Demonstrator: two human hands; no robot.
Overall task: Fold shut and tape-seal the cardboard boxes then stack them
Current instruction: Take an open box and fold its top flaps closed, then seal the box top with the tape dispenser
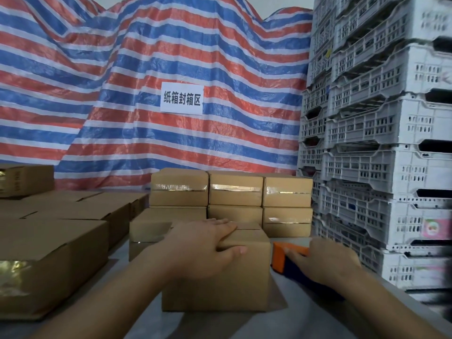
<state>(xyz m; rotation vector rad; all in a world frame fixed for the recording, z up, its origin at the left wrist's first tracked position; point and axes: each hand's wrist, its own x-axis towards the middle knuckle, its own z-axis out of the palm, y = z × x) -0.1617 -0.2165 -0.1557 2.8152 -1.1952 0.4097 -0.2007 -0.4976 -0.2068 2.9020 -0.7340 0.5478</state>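
A small cardboard box stands on the table in front of me with its top flaps folded down. My left hand lies flat on its top, fingers straight across the flaps and thumb over the front edge. My right hand grips an orange and dark blue tape dispenser right beside the box's right side, low near the table. Behind stands a stack of taped boxes, two layers high.
Flattened and untaped boxes lie at the left, one with shiny tape at its front. A tall stack of grey plastic crates rises at the right. A striped tarp with a white sign hangs behind. The grey table shows between.
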